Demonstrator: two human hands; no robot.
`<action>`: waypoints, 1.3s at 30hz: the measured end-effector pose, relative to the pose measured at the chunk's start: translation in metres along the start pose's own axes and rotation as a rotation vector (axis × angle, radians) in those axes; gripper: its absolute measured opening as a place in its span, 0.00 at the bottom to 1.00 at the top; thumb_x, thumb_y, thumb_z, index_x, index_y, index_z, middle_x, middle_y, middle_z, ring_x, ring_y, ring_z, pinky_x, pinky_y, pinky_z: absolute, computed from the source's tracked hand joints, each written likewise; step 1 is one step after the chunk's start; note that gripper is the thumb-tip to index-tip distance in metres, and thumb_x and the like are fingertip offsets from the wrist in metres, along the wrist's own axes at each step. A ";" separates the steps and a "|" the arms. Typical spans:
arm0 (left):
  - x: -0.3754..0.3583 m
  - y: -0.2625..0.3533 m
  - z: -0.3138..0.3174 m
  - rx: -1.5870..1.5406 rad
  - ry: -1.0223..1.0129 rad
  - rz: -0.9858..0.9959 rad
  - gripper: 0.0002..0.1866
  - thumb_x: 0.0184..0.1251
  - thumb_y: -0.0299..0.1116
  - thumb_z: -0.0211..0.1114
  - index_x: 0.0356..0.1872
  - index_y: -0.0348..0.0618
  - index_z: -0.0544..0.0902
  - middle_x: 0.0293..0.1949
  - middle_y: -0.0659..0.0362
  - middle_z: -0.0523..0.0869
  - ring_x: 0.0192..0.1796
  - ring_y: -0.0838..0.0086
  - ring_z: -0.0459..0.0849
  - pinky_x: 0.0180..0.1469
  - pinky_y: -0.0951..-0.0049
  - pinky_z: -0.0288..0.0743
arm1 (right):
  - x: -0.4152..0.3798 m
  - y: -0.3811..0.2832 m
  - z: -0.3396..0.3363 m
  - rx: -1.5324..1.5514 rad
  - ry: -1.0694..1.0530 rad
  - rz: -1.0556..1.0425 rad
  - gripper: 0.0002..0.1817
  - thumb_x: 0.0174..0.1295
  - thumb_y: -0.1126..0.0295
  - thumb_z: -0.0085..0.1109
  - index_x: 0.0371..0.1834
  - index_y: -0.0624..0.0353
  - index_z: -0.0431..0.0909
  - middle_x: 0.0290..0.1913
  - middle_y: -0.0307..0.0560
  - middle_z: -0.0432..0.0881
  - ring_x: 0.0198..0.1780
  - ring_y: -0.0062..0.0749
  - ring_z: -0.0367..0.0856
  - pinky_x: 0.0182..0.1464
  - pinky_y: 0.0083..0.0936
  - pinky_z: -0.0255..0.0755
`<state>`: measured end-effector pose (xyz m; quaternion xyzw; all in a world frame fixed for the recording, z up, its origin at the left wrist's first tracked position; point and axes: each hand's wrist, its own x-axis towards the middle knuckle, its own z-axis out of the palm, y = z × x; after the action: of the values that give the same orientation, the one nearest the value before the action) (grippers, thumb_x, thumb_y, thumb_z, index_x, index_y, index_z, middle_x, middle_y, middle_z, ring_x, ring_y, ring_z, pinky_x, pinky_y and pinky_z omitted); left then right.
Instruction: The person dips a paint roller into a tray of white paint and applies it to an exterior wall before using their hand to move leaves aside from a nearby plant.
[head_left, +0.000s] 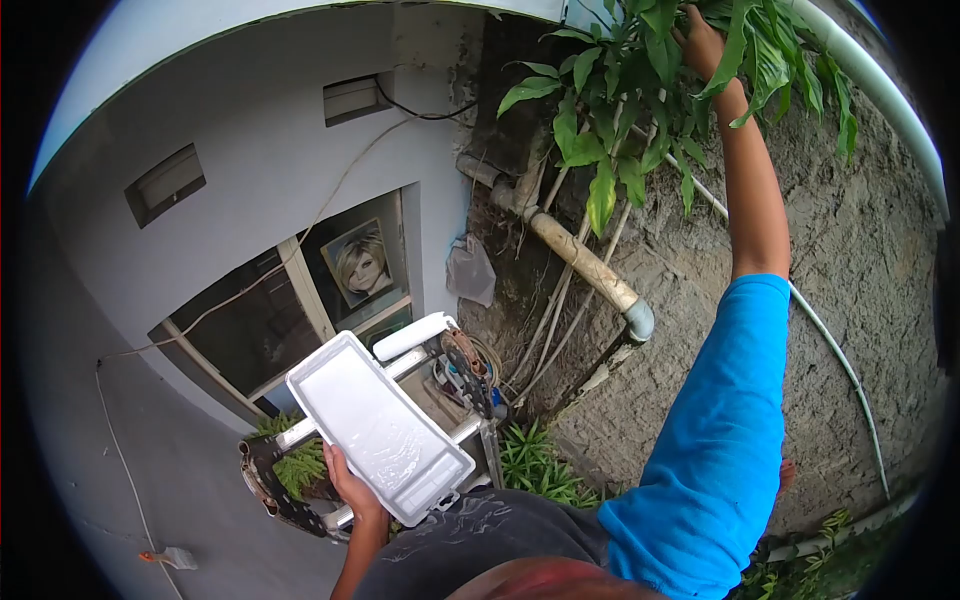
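Blue sleeve (pixel 705 440); left fingers (pixel 334 462) on tray (pixel 428 488)

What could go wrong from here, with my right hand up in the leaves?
The tray could tip and spill its white liquid, since the left hand supports just one side. Reaching high among the leaves with the right hand might cost balance. The white roller beside the tray may get knocked.
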<state>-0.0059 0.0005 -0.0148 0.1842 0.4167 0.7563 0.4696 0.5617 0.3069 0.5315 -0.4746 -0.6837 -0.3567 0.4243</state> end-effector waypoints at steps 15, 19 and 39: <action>0.001 -0.002 -0.002 -0.012 -0.025 0.016 0.27 0.79 0.40 0.45 0.71 0.33 0.61 0.62 0.51 0.73 0.60 0.70 0.75 0.63 0.72 0.66 | -0.018 0.077 0.023 -0.404 0.403 -0.140 0.25 0.62 0.57 0.60 0.58 0.61 0.71 0.40 0.54 0.83 0.45 0.51 0.83 0.48 0.43 0.76; -0.003 0.002 0.003 -0.020 -0.014 0.012 0.27 0.79 0.40 0.46 0.71 0.34 0.62 0.62 0.52 0.74 0.60 0.70 0.75 0.63 0.72 0.66 | -0.014 0.079 0.020 -0.472 0.400 -0.152 0.22 0.63 0.59 0.57 0.55 0.62 0.72 0.42 0.54 0.83 0.45 0.48 0.83 0.46 0.40 0.77; -0.001 0.000 -0.001 0.008 -0.039 0.015 0.27 0.79 0.40 0.45 0.71 0.33 0.62 0.62 0.52 0.73 0.60 0.70 0.75 0.62 0.73 0.66 | 0.034 0.039 0.118 1.041 -0.337 0.387 0.25 0.67 0.62 0.53 0.63 0.64 0.69 0.60 0.56 0.77 0.57 0.42 0.80 0.48 0.29 0.80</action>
<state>-0.0060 -0.0009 -0.0153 0.2038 0.4091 0.7544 0.4711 0.5637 0.4348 0.5202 -0.3699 -0.7279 0.1912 0.5447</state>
